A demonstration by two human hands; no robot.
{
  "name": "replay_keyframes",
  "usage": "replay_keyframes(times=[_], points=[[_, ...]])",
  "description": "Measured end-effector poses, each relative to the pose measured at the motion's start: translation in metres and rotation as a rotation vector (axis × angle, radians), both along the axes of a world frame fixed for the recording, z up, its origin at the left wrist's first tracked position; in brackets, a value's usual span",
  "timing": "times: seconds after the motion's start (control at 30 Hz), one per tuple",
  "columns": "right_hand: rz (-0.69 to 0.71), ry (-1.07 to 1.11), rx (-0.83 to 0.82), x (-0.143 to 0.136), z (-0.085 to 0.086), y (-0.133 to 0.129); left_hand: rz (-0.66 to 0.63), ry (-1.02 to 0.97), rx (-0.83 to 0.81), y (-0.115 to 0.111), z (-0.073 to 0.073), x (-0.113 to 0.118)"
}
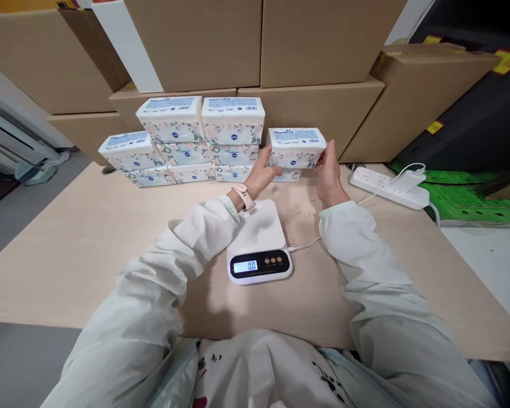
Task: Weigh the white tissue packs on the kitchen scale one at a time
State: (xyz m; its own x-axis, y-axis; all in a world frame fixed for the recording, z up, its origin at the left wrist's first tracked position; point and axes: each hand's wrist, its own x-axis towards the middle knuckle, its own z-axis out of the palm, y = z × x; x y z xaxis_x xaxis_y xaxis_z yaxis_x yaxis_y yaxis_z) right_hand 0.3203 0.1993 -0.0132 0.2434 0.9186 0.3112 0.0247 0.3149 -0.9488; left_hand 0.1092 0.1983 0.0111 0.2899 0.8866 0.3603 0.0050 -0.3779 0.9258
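A white, flower-printed tissue pack (296,148) is held between my two hands at the right end of a stack of similar packs (187,154). My left hand (261,173) presses on its left side, and my right hand (329,174) grips its right side. Beneath it another pack (288,175) shows in part. The stack rises to three layers in the middle and two at its left end. Nearer to me, a white digital scale (261,232) lies on the table with nothing on its plate; its display reads 0.0.
Cardboard boxes (314,107) stand stacked behind the tissue packs. A white power strip (389,188) with a plugged-in adapter lies right of my right hand. A thin white cable (308,245) runs from the scale. Green crates (471,198) are at the far right.
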Motion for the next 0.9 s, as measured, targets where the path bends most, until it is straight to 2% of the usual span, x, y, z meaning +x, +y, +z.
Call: replay_keyframes(times=[0.1,0.17,0.23,0.33,0.43,0.53,0.67,0.73,0.8,0.9], points=[[-0.005,-0.031,0.012,-0.008,0.017,-0.046,-0.164,-0.031,-0.043,-0.036,0.007,-0.021],[0.035,-0.081,0.044,-0.019,0.026,-0.091,-0.207,-0.042,-0.002,-0.079,0.011,-0.046],[0.109,-0.126,0.067,-0.033,0.028,-0.139,-0.212,-0.016,0.044,-0.129,0.013,-0.074],[0.269,-0.168,0.042,-0.053,0.013,-0.197,-0.171,0.043,0.044,-0.194,0.009,-0.111],[0.381,-0.200,-0.023,-0.066,-0.011,-0.227,-0.133,0.051,-0.002,-0.230,-0.006,-0.131],[0.369,-0.171,-0.041,-0.071,-0.025,-0.233,-0.105,0.023,-0.012,-0.240,-0.027,-0.137],[0.091,-0.075,0.014,-0.068,-0.021,-0.227,0.049,-0.047,0.013,-0.235,-0.047,-0.139],[-0.026,-0.047,0.018,-0.065,-0.018,-0.225,0.173,-0.108,0.000,-0.231,-0.051,-0.141],[-0.073,-0.030,0.011,-0.063,-0.016,-0.225,0.267,-0.160,-0.025,-0.227,-0.051,-0.144],[-0.086,-0.032,0.004,-0.061,-0.016,-0.224,0.295,-0.191,-0.074,-0.224,-0.050,-0.146]])
